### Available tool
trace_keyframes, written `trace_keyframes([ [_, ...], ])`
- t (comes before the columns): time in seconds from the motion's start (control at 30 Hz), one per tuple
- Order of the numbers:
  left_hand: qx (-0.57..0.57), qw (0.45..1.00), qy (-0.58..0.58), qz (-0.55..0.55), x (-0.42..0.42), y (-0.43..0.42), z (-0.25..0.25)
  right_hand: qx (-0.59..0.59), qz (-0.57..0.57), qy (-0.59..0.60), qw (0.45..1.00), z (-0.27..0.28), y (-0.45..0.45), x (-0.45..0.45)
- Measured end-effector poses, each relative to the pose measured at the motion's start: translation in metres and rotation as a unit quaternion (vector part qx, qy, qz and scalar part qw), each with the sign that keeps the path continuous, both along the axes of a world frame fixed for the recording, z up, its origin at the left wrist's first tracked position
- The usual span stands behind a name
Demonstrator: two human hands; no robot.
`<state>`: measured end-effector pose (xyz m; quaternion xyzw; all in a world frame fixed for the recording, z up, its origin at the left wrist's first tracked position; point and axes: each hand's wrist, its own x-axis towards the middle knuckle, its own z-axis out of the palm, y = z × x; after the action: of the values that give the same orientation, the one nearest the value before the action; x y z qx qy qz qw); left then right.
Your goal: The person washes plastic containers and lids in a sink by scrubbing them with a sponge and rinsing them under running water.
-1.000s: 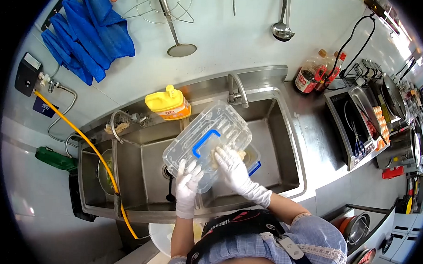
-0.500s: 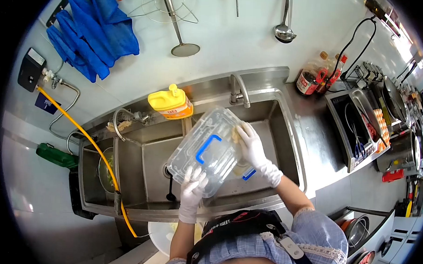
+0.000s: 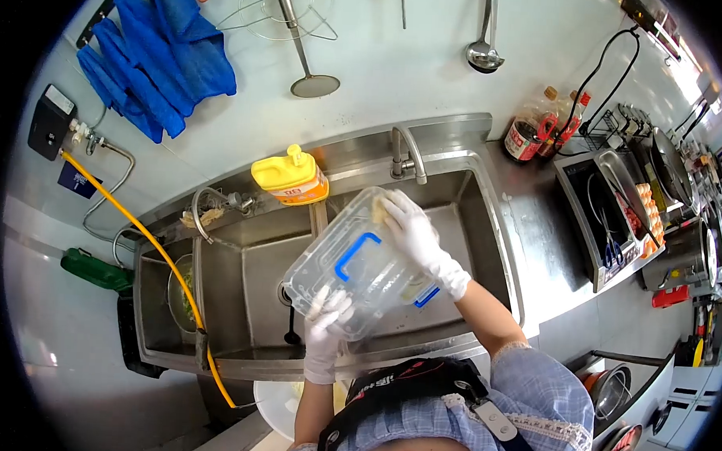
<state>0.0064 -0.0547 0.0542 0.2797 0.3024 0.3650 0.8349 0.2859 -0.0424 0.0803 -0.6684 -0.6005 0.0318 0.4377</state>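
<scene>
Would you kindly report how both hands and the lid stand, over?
Left hand gripping clear lid by its near edge. Right hand holding pale pad against its far end. Nothing visibly blocking; nearest tap stands apart.

The clear plastic lid (image 3: 321, 262) has a blue handle (image 3: 350, 253); the left hand (image 3: 324, 324) and right hand (image 3: 412, 231) wear white gloves (image 3: 453, 278). The scrubber (image 3: 379, 210) is cream, the detergent jug (image 3: 287, 175) yellow with an orange-and-white label (image 3: 305, 192), the shirt (image 3: 542, 399) pale-blue checked.

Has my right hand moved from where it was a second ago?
Yes. Your right hand has moved up in the view, closer to the faucet over the right basin.
</scene>
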Motion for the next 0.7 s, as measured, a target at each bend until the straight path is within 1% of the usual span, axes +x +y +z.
trace_keyframes([
  [0.03, -0.002, 1.0, -0.005, 0.015, -0.002, 0.002, -0.001, 0.029, -0.015, -0.009, 0.999, -0.009, -0.013, -0.005],
  [0.07, -0.003, 0.999, -0.01, 0.032, -0.003, 0.004, -0.003, 0.029, -0.009, -0.011, 0.999, -0.014, -0.028, -0.008],
  [0.13, -0.002, 0.999, -0.015, 0.038, -0.006, 0.007, -0.007, -0.001, -0.053, -0.005, 0.999, -0.021, -0.056, -0.014],
  [0.17, -0.001, 0.999, -0.022, 0.042, -0.005, 0.007, -0.01, -0.002, -0.053, -0.006, 0.999, -0.026, -0.063, -0.016],
  [0.2, -0.002, 0.999, -0.028, 0.045, -0.005, 0.005, -0.012, -0.003, -0.072, 0.016, 0.997, -0.029, -0.071, -0.019],
  [0.33, -0.015, 0.999, -0.031, 0.041, 0.0, 0.003, -0.009, 0.018, -0.109, 0.063, 0.992, -0.035, -0.068, -0.012],
  [0.4, 0.014, 0.999, 0.031, -0.024, -0.003, 0.0, -0.001, 0.034, -0.128, 0.05, 0.99, -0.037, -0.053, 0.002],
  [0.43, 0.016, 0.998, 0.036, -0.058, -0.001, -0.001, 0.002, 0.047, -0.145, 0.037, 0.988, -0.035, -0.043, 0.008],
  [0.47, 0.046, 0.995, 0.019, -0.092, -0.001, -0.004, 0.003, 0.039, -0.142, 0.026, 0.989, -0.034, -0.032, 0.012],
  [0.53, 0.074, 0.983, 0.073, -0.154, 0.002, -0.005, 0.014, 0.038, -0.072, -0.006, 0.997, -0.024, -0.016, 0.02],
  [0.57, 0.073, 0.987, 0.065, -0.131, 0.004, -0.006, 0.012, 0.033, -0.034, -0.003, 0.999, -0.024, -0.011, 0.018],
  [0.6, 0.103, 0.983, 0.089, -0.126, 0.005, -0.003, 0.015, 0.031, -0.025, 0.001, 0.999, -0.022, -0.011, 0.01],
  [0.67, 0.091, 0.977, 0.107, -0.161, 0.005, 0.004, 0.013, -0.055, 0.103, -0.045, 0.992, -0.015, -0.009, -0.003],
  [0.7, 0.09, 0.978, 0.106, -0.155, 0.008, 0.007, 0.013, -0.018, 0.14, -0.059, 0.988, -0.016, -0.011, -0.022],
])
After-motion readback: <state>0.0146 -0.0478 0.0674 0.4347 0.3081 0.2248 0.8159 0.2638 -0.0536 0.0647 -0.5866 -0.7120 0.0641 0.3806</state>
